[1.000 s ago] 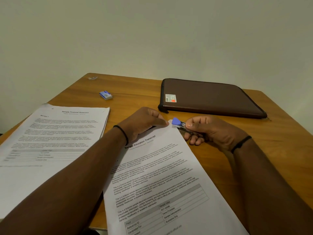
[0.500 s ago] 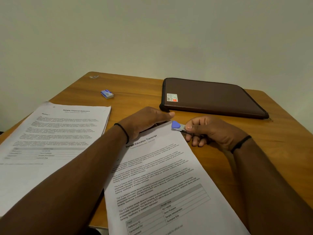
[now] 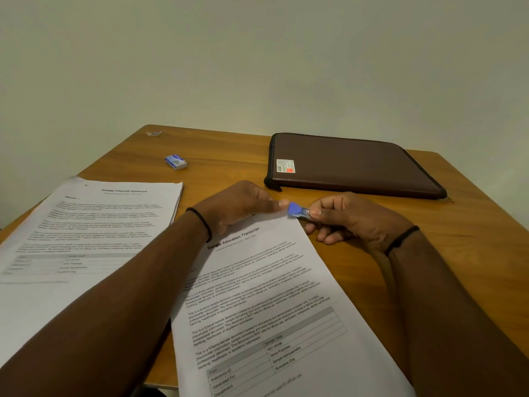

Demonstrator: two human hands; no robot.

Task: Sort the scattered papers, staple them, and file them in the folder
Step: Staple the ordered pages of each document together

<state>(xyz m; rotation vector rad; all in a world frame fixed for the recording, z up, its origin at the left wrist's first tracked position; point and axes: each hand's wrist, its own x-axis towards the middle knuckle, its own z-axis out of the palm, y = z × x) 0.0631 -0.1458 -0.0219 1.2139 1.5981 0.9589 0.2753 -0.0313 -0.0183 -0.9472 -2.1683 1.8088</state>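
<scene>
A stack of papers headed "Sample Education Transcript" point(image 3: 274, 310) lies in front of me on the wooden table point(image 3: 472, 224). My left hand point(image 3: 237, 204) rests on its top edge, fingertips by the upper right corner. My right hand point(image 3: 352, 219) grips a small blue stapler point(image 3: 297, 211) with its nose at that corner. A second stack, "Sample Financial Statement" point(image 3: 86, 239), lies to the left. A closed brown zip folder point(image 3: 352, 164) lies at the back right.
A small blue box of staples point(image 3: 176, 161) sits on the table behind the left stack. A small scrap point(image 3: 154, 133) lies near the far left corner. A plain wall stands behind the table.
My left fingertips have slid along the top edge toward the stapler's blue nose. My right hand and the stapler have stayed at the paper's corner.
</scene>
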